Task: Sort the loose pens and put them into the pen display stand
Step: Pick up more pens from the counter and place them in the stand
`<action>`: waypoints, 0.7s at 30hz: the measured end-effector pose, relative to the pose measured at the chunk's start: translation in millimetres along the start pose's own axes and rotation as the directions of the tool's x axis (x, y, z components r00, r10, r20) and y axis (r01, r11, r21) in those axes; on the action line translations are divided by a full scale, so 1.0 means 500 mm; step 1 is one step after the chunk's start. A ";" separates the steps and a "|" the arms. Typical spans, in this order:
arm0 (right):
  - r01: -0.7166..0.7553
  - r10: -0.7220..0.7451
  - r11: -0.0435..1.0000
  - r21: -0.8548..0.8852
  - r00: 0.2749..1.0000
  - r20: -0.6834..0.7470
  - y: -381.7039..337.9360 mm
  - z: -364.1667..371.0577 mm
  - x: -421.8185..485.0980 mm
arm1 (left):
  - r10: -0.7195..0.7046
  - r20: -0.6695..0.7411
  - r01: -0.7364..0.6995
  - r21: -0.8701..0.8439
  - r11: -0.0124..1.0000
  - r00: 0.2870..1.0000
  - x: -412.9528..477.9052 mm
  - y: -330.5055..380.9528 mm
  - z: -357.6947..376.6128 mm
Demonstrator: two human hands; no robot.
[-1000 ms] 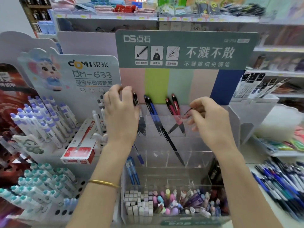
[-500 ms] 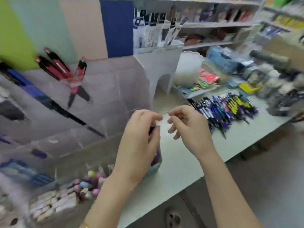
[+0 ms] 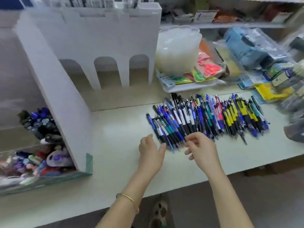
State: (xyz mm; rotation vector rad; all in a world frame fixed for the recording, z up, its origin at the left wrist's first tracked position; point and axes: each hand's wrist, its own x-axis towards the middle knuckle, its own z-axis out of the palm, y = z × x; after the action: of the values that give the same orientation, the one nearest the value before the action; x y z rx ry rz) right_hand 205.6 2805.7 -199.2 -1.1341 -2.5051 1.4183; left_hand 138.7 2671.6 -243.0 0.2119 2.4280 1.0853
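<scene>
Pens [image 3: 207,117] lie side by side, long axes 11-to-5 o'clock, tips toward the table [image 3: 115,129] near edge; bare room at 9 o'clock. Left hand [image 3: 152,153], right hand [image 3: 202,152]: fingers released, empty.

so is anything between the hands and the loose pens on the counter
Nothing visible does. The left hand and right hand are both at the near edge of the pen pile, with only bare counter beside them.

Bare forearms [image 3: 230,195] right to the frame's edge, and a slim, plain gold bangle [image 3: 130,198] rings the wrist behind the left hand [image 3: 152,156].
</scene>
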 end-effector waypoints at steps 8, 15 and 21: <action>0.053 -0.053 0.999 -0.013 0.998 0.022 -0.010 -0.026 0.109 | -0.047 -0.234 0.090 0.177 0.980 0.971 0.096 0.066 0.090; 0.145 -0.141 0.988 -0.055 0.987 0.082 -0.048 -0.012 0.179 | 0.038 -0.321 0.046 0.250 0.967 0.946 0.134 0.055 0.100; 0.214 -0.208 0.977 -0.015 0.960 0.186 -0.070 -0.008 0.244 | -0.046 -0.359 0.120 0.186 0.975 0.932 0.168 0.055 0.098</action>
State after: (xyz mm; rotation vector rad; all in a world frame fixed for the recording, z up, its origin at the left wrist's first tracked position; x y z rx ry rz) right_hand 98.1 2872.4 -206.5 -0.7413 -2.6868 1.4869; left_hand 87.0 2749.8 -281.0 -0.0264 2.8437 0.8960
